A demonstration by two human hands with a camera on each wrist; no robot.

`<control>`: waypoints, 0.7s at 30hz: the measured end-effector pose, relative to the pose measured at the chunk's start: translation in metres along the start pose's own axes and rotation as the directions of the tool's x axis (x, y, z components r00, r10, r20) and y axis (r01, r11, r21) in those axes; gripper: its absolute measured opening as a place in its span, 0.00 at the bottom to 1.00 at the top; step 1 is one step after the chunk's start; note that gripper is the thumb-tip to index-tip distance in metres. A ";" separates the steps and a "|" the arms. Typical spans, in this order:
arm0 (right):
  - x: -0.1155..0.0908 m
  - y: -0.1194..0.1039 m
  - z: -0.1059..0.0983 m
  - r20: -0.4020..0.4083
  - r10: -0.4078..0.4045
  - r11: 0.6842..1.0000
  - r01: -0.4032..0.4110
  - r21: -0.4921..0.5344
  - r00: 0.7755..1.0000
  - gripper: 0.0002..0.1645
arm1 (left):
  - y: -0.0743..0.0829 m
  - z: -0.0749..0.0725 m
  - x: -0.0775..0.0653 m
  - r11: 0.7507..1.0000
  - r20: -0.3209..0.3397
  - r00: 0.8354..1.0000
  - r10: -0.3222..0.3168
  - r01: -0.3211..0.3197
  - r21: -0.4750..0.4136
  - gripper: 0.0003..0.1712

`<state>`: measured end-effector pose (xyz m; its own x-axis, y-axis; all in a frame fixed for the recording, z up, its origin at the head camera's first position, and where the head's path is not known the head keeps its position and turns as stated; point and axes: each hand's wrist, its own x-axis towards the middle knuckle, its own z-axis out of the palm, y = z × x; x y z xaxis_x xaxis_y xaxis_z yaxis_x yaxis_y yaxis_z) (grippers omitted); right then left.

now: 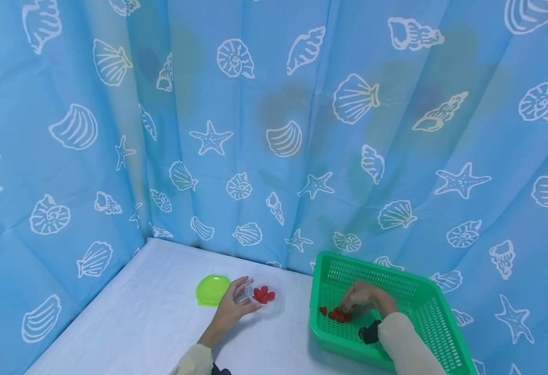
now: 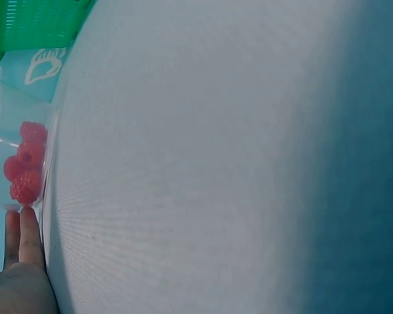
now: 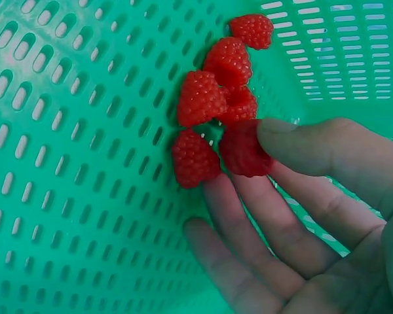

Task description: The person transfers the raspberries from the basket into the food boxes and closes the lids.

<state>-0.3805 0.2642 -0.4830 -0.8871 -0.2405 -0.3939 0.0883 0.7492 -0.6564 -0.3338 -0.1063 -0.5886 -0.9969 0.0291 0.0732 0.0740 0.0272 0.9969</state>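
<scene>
My left hand [image 1: 231, 306] holds a clear plastic container [image 2: 19, 104] from its left side, thumb and fingers around the wall. Several red raspberries [image 1: 264, 295] lie inside it. In the left wrist view the fingertips touch the container's near side; the thumb is out of sight there. Down in a green basket [image 1: 317, 307], my right hand [image 1: 365, 296] pinches one raspberry [image 3: 243, 147] between thumb and fingers. Several more raspberries [image 3: 202, 98] lie in a loose row on the basket floor beside the fingertips.
A bright green lid [image 1: 212, 290] lies on the white tablecloth [image 1: 156, 312], left of the container. The slotted basket walls rise around my right hand. Blue curtains [image 1: 255, 109] with white shell prints hang behind and left of the table.
</scene>
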 end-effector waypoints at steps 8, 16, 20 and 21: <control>0.002 -0.001 -0.006 -0.083 -0.064 0.996 0.069 0.058 0.995 0.13 | 0.000 0.000 0.000 1.000 -0.002 1.000 0.013 -0.013 0.002 0.48; 0.001 -0.005 -0.015 -0.125 -0.186 0.981 0.191 0.031 0.975 0.15 | -0.001 0.000 0.003 1.000 -0.003 1.000 0.007 -0.007 -0.004 0.47; -0.001 -0.012 -0.016 -0.149 -0.227 0.970 0.237 0.052 0.963 0.16 | -0.002 -0.001 0.004 1.000 0.005 1.000 0.003 -0.003 -0.005 0.47; -0.002 -0.014 -0.016 -0.157 -0.231 0.969 0.242 0.057 0.960 0.16 | -0.002 -0.001 0.004 1.000 0.006 1.000 0.002 -0.002 -0.009 0.48</control>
<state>-0.3874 0.2644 -0.4627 -0.9433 -0.3073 -0.1255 -0.1038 0.6324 -0.7677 -0.3381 -0.1070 -0.5899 -0.9966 0.0355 0.0750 0.0757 0.0183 0.9970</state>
